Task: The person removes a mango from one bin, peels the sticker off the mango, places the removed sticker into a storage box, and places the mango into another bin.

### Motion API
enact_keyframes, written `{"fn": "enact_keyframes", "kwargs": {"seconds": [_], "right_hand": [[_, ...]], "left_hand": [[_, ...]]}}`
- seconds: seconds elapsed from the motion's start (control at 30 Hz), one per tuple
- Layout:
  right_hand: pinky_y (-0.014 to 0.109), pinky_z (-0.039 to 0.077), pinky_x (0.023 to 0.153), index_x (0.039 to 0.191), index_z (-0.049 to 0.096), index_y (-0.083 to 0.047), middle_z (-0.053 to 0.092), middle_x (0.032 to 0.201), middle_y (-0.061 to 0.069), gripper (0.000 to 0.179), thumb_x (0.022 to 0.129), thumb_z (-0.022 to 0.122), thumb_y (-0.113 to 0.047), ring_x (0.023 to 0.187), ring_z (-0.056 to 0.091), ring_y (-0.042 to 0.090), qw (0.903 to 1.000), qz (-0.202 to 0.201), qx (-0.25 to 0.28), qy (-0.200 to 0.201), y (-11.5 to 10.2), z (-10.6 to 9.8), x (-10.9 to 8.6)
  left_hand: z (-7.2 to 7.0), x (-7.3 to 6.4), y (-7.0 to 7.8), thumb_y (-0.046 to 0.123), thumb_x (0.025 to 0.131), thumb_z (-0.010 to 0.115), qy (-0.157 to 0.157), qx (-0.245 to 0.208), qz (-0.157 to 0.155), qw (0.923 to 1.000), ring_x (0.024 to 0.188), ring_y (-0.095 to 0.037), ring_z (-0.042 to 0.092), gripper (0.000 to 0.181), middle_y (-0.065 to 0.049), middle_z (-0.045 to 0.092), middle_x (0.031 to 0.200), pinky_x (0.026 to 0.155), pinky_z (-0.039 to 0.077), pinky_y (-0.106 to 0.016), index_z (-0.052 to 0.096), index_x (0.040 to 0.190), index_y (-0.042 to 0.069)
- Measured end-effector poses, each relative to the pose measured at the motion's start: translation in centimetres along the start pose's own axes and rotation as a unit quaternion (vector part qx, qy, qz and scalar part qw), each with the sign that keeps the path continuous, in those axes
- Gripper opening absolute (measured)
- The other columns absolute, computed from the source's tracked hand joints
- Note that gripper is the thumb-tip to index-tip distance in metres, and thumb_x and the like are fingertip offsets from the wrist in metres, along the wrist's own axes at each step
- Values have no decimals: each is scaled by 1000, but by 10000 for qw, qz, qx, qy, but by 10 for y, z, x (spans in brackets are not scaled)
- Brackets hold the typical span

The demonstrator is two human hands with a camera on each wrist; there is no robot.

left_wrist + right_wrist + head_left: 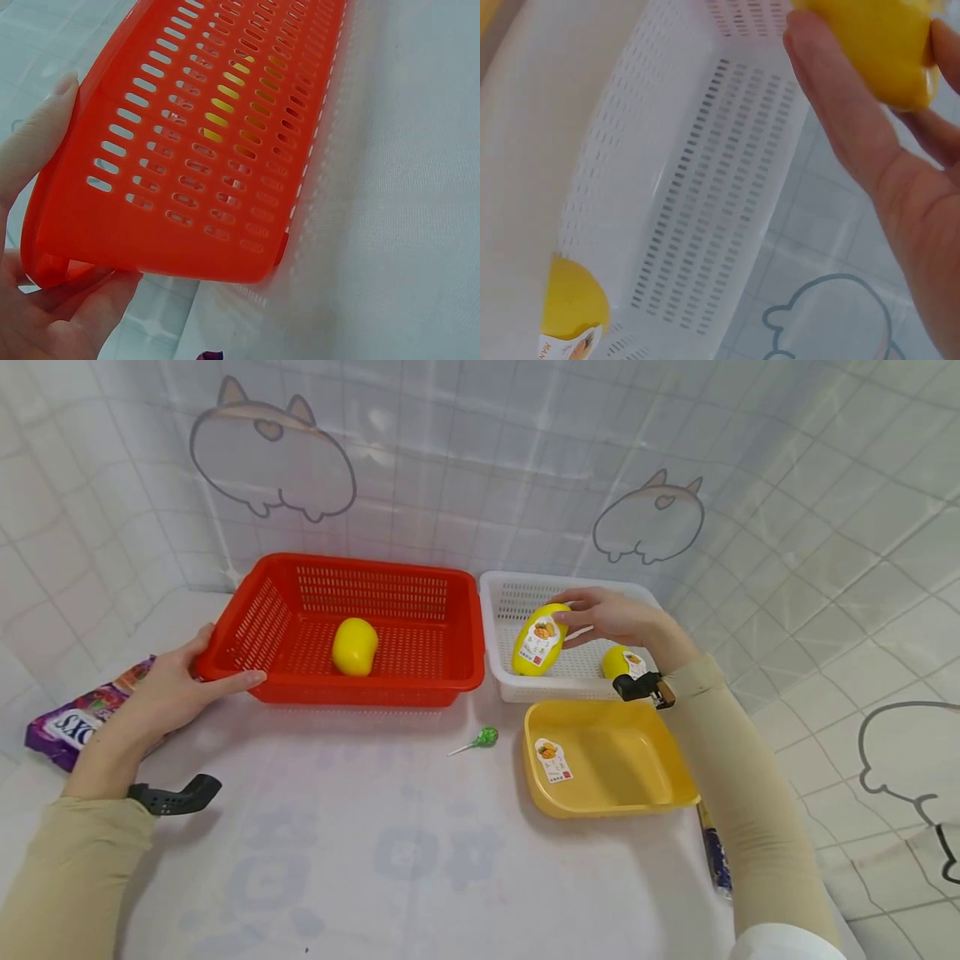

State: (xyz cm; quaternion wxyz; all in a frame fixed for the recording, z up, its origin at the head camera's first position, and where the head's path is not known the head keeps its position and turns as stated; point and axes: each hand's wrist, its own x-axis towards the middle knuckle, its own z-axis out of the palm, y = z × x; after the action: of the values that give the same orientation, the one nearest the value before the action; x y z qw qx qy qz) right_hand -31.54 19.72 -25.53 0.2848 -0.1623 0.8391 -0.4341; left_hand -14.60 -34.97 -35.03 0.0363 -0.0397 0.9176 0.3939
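Note:
My right hand (611,617) grips a yellow toy mango (541,640) with a printed label, held over the left part of the white basket (498,681). In the right wrist view the thumb and fingers pinch the mango (877,45) above the basket's perforated floor. A second labelled mango (619,662) lies at the white basket's right end, partly behind the wrist. On the left, my left hand (176,681) holds the left end of the red basket (360,692), its thumb along the front rim. Inside that basket sits another yellow mango (355,647), no label showing.
A yellow tub (600,768) with a mango label stands in front of the white basket. Left of it lies a green lollipop (486,737). A purple snack bag (75,718) is by my left wrist; another dark wrapper (716,860) is partly under my right arm.

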Motion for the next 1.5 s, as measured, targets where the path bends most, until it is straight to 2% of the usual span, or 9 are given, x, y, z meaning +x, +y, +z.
{"fn": "enact_keyframes", "kwargs": {"seconds": [0.13,0.33,0.53,0.87,1.03,1.27,1.5], "right_hand": [[43,57,94,149,39,-10,52,138,17,49,104,54,-24,115,61,31,9995,-55,171,268,0,4,-8],[43,55,97,147,41,-9,54,132,16,49,103,55,-26,113,61,29,9966,-214,208,774,-1,10,-21],[42,57,93,145,44,-10,55,135,15,50,102,58,-28,112,63,29,9944,-175,181,1030,0,16,-32],[40,58,91,143,46,-7,57,132,16,46,102,58,-24,109,64,29,9921,-578,553,965,1,29,-51],[45,56,95,143,46,-5,58,129,16,46,102,58,-21,105,65,27,9909,-698,732,890,1,39,-57],[40,57,93,143,47,-8,56,131,15,45,101,60,-19,108,63,26,9892,-565,862,1042,2,57,-58],[36,58,91,145,47,-13,55,134,14,47,101,60,-24,112,62,28,9885,-513,662,1258,2,77,-60]], "left_hand": [[0,1,0,60,92,61,25,4,16,10000,134,-52,23,107,-31,16,161,93,39,-73,-16,157,24],[-1,2,-1,61,91,61,90,135,24,9999,134,-52,25,108,-32,18,160,96,34,-76,-14,158,21],[0,2,-1,61,91,61,108,168,34,9998,133,-51,27,108,-32,22,159,95,35,-76,-13,158,21],[0,2,-2,63,90,60,21,69,-39,10000,134,-51,23,109,-30,15,162,95,36,-76,-16,157,23],[0,1,-2,63,90,60,42,107,-45,9999,134,-52,23,109,-31,15,162,95,35,-77,-16,157,23],[1,2,-1,62,91,60,82,109,-5,9999,134,-51,25,108,-31,18,161,95,35,-76,-15,157,23],[1,2,-1,61,91,60,61,5,-22,10000,135,-51,23,108,-31,16,162,96,33,-77,-16,157,23]]}}
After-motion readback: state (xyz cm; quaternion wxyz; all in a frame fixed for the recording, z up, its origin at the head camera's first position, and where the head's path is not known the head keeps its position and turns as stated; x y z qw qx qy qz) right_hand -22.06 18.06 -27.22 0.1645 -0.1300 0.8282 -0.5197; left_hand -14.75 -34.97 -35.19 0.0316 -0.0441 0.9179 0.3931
